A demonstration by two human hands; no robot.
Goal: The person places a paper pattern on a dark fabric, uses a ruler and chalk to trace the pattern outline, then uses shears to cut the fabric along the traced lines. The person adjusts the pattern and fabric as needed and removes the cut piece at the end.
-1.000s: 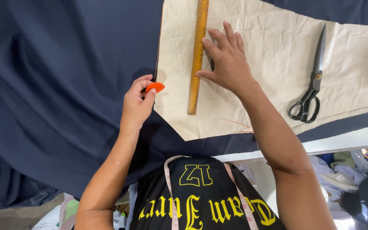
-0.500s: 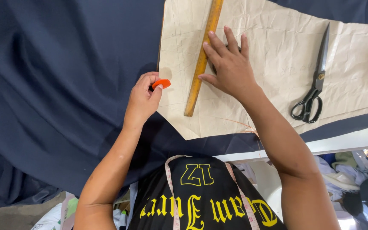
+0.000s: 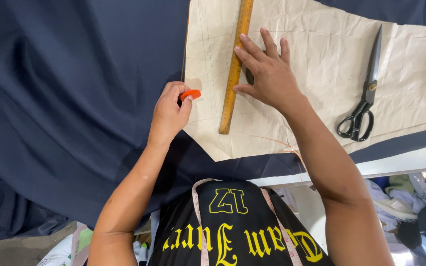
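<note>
Black-handled scissors (image 3: 362, 98) lie on the paper's right part, with heaped clothes (image 3: 405, 197) below the table edge.

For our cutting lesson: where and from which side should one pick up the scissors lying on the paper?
Take the scissors by the black finger loops, coming from the table's near edge. The loops point toward the person; the closed blades point away, and neither hand is near them.

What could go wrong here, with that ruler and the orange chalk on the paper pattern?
The wooden ruler is pinned only by the right hand near its middle, so it might pivot. The paper pattern lies loose on the navy fabric and might slide under the left hand with its orange chalk.
</note>
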